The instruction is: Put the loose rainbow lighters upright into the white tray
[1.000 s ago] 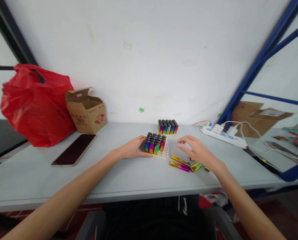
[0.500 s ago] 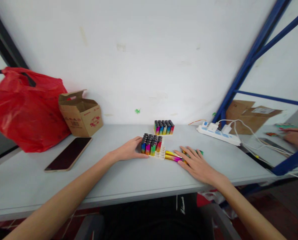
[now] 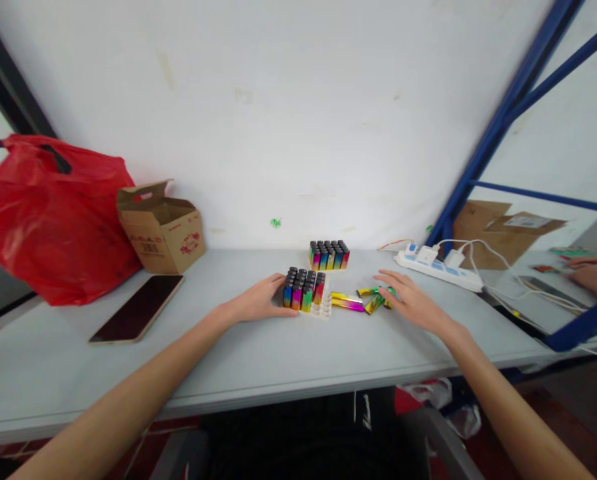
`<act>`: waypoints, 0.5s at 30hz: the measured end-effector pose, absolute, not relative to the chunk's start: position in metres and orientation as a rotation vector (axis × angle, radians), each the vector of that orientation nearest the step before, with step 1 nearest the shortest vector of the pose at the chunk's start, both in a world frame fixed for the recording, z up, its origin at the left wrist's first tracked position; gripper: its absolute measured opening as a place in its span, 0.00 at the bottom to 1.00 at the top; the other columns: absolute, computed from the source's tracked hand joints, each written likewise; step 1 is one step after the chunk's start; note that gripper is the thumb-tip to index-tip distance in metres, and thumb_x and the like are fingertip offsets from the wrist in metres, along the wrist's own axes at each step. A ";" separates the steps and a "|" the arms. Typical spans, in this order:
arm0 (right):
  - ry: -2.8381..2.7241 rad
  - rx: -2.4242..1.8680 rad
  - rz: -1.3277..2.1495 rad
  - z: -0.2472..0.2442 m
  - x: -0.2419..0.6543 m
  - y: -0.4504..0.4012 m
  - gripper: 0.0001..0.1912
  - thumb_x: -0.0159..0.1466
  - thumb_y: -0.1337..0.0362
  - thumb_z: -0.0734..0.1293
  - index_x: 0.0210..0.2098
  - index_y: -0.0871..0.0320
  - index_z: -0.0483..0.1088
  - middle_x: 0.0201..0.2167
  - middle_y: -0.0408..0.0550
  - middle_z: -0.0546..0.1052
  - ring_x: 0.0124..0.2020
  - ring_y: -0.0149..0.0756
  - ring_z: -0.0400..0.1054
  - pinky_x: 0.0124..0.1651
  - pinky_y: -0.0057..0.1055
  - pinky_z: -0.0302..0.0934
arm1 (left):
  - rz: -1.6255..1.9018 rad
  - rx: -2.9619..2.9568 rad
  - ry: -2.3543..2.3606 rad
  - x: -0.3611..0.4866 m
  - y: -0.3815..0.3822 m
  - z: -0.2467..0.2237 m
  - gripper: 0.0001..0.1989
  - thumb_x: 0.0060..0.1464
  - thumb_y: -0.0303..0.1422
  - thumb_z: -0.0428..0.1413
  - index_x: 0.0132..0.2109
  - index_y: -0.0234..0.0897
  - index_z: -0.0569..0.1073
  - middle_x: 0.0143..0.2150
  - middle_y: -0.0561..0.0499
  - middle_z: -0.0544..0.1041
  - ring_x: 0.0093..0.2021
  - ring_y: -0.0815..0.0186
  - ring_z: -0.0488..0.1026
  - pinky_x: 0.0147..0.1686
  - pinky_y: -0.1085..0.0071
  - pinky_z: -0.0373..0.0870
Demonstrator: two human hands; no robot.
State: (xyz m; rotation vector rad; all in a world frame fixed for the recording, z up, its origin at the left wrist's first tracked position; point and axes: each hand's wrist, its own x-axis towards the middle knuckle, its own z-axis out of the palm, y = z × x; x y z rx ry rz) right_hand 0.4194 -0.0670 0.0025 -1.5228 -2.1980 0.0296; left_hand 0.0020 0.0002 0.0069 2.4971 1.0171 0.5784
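Observation:
Upright lighters (image 3: 297, 293) with black tops and shiny coloured bodies stand in a white holder tray (image 3: 323, 308), whose right end has bare slots. My left hand (image 3: 261, 298) grips the left side of this lighter tray, thumb along the front and fingers behind. To the right, loose lighters (image 3: 348, 302) in yellow, purple and green lie flat on the table. My right hand (image 3: 411, 300) is open at the right end of these, fingers apart, partly covering some green ones (image 3: 375, 303). Behind, a second lighter block (image 3: 329, 255) stands near the wall.
A phone (image 3: 138, 309), a cardboard box (image 3: 163, 230) and a red plastic bag (image 3: 61, 220) are on the left. At right lie a white power strip (image 3: 438, 268) with cables and a blue metal frame (image 3: 493, 133). Beyond it another person's hand (image 3: 595, 273) shows.
My right hand has lifted and drawn back to the right, uncovering the loose lighters, which now lie more spread out. My left hand stays at the tray.

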 end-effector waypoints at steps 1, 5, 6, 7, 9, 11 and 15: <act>-2.168 -1.541 -0.004 0.001 0.429 -0.064 0.29 0.77 0.47 0.55 0.66 0.55 0.72 0.67 0.62 0.73 0.70 0.55 0.66 0.75 0.59 0.54 | 0.578 2.501 1.020 0.002 0.000 0.007 0.42 0.50 0.63 0.67 0.61 0.39 0.75 0.60 0.40 0.78 0.58 0.43 0.77 0.62 0.52 0.73; -2.118 -1.656 -0.007 -0.011 0.451 -0.057 0.30 0.73 0.45 0.60 0.63 0.60 0.73 0.61 0.66 0.78 0.63 0.59 0.72 0.69 0.57 0.63 | 0.556 2.505 1.045 0.002 0.000 0.007 0.41 0.50 0.63 0.67 0.61 0.38 0.75 0.60 0.39 0.77 0.59 0.43 0.76 0.62 0.51 0.73; -2.117 -1.673 0.007 -0.014 0.451 -0.057 0.31 0.72 0.44 0.62 0.63 0.60 0.73 0.60 0.66 0.78 0.63 0.60 0.72 0.68 0.57 0.64 | 0.552 2.506 1.047 0.002 0.000 0.007 0.41 0.50 0.63 0.67 0.61 0.38 0.75 0.59 0.39 0.77 0.58 0.43 0.77 0.62 0.51 0.73; -2.115 -1.682 0.019 -0.017 0.451 -0.057 0.32 0.71 0.43 0.63 0.63 0.60 0.74 0.60 0.66 0.78 0.62 0.61 0.73 0.68 0.57 0.64 | 0.550 2.507 1.045 0.002 0.001 0.007 0.41 0.50 0.63 0.67 0.60 0.38 0.75 0.59 0.39 0.77 0.58 0.43 0.77 0.62 0.51 0.73; -2.093 -1.686 0.037 -0.022 0.448 -0.057 0.32 0.70 0.43 0.65 0.62 0.60 0.74 0.58 0.65 0.79 0.61 0.61 0.73 0.67 0.57 0.65 | 0.555 2.504 1.032 0.002 0.001 0.007 0.42 0.50 0.63 0.67 0.61 0.39 0.75 0.60 0.39 0.77 0.59 0.42 0.76 0.62 0.51 0.73; -2.052 -1.674 0.057 -0.023 0.446 -0.058 0.32 0.69 0.43 0.66 0.62 0.59 0.74 0.57 0.64 0.80 0.59 0.61 0.75 0.65 0.57 0.67 | 0.562 2.497 1.023 0.002 0.001 0.007 0.42 0.50 0.63 0.67 0.62 0.39 0.74 0.60 0.39 0.77 0.60 0.42 0.76 0.62 0.51 0.73; -1.905 -1.583 0.141 -0.020 0.445 -0.061 0.33 0.66 0.45 0.70 0.65 0.56 0.72 0.60 0.62 0.76 0.49 0.54 0.79 0.59 0.54 0.73 | 0.559 2.499 1.023 0.002 0.000 0.007 0.42 0.50 0.63 0.67 0.62 0.41 0.74 0.60 0.40 0.77 0.60 0.42 0.76 0.62 0.51 0.73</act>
